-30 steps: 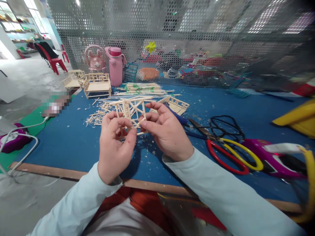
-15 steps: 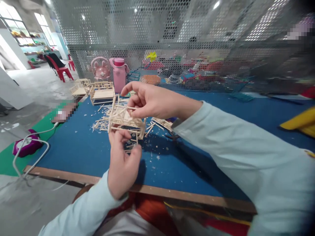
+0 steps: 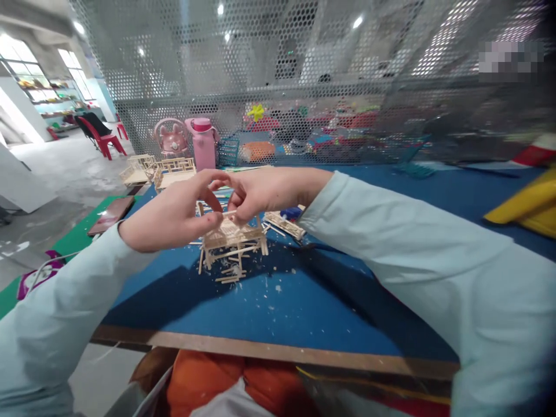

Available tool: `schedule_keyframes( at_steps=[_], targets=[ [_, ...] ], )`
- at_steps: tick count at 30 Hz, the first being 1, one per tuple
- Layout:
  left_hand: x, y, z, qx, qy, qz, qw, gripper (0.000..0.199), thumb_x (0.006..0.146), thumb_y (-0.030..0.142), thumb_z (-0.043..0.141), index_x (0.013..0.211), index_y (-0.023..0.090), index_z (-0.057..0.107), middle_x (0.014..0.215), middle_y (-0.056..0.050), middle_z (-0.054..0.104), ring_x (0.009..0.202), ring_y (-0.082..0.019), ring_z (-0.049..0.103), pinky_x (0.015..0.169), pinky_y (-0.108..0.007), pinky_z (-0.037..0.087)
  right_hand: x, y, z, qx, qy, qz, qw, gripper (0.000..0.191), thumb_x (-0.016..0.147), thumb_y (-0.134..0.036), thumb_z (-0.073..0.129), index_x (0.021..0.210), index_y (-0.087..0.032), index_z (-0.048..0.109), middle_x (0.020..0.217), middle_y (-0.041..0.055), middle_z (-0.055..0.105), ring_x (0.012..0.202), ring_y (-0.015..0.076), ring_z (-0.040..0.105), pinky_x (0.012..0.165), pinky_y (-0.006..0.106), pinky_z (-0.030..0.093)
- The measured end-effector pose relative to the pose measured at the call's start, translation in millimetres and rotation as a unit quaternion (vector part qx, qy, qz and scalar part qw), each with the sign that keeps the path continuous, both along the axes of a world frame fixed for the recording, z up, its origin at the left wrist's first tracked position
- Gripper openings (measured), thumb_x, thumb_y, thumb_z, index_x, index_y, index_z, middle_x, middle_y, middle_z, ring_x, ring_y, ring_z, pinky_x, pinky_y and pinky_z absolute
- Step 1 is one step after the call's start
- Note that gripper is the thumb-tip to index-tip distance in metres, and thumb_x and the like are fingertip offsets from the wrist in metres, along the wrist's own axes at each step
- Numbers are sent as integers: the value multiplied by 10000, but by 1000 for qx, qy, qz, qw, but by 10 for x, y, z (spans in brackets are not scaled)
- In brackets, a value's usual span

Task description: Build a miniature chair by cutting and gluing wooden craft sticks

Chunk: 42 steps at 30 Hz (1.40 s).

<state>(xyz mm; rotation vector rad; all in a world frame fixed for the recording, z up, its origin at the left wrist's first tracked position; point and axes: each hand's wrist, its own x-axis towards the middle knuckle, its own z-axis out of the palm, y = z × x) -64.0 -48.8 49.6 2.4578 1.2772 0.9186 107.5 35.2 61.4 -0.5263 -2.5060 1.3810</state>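
Note:
A small model of pale wooden sticks, shaped like a bench or bed with legs, stands on the blue table surface. My right hand reaches over it from the right, thumb and fingers pinched at a thin wooden stick along the model's top. From the left, my left hand comes over the model's upper left side, fingers curled and thumb close to the index finger. What its fingertips hold, if anything, is hidden. The fingertips of both hands nearly meet. Loose sticks lie in front of the model.
Two similar stick models stand at the back left, near a pink bottle. Right of my work lie a stick piece and a blue object. A perforated metal screen rises behind. A yellow cloth lies far right.
My left hand has left the model's underside and come up over its top left, beside my right hand. The model has come down onto the table. The view has shifted slightly.

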Motion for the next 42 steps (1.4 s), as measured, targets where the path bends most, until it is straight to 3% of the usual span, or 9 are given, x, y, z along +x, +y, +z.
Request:
schedule_keyframes(
  at_steps=[5,11,14,19,22,26,30,37,42],
  targets=[
    [33,-16,-61,-59,-26,-45,997,376,809,204,510,1183,171,517,717,-26,666,562,-146,598,510,-240,437,9,17,-43,-41,-22,19,999,489,516,10,602,940,-227,657,616,-54,615,528,108,517,455,226,409],
    [44,-18,-52,-45,11,-34,998,246,873,201,455,1112,150,484,690,8,639,595,-109,563,564,-215,421,69,40,-124,-94,-64,43,993,219,632,-145,695,849,-165,674,693,-33,641,614,85,531,592,221,425],
    [46,-34,-26,-24,61,-24,998,219,888,217,452,1088,144,505,717,12,631,616,-99,558,584,-208,411,119,47,-128,-100,-96,18,990,212,651,-217,723,848,-147,687,724,-23,652,628,77,522,624,226,414],
    [58,-22,-15,3,69,-29,997,217,888,281,485,1038,138,549,747,2,633,630,-100,562,590,-215,405,167,15,-74,-46,-98,-42,993,95,674,-230,723,644,-164,662,596,-35,567,581,79,472,594,244,378],
    [58,-17,-10,2,72,-35,997,259,879,322,509,1049,131,548,777,-9,637,658,-110,576,603,-223,414,176,4,-98,-75,-74,-42,994,121,670,-226,731,615,-176,635,586,-38,555,568,78,468,573,241,372],
    [43,-15,-15,12,74,-28,997,220,869,234,497,1063,140,542,781,-6,631,670,-111,578,617,-226,424,177,34,-210,-164,-22,-34,986,149,639,-239,751,697,-167,634,663,-14,627,593,83,517,560,232,383],
    [37,5,-30,23,72,-27,997,206,872,266,499,1034,150,552,800,-11,622,681,-113,576,623,-229,434,174,90,-314,-219,27,-21,975,222,626,-236,776,780,-156,637,625,-40,599,562,61,504,507,195,354],
    [38,15,-38,7,59,-20,998,210,866,262,511,1038,150,555,785,-5,627,676,-112,580,631,-230,438,196,107,-462,-260,105,12,960,243,649,-288,788,749,-134,628,568,-58,590,499,39,495,459,168,346],
    [31,4,-58,8,63,-36,997,251,862,252,527,1078,125,543,810,-11,634,695,-102,577,648,-218,433,240,61,-470,-282,143,17,949,373,638,-161,797,964,-164,614,748,-43,700,649,61,636,654,194,483]
  ],
)
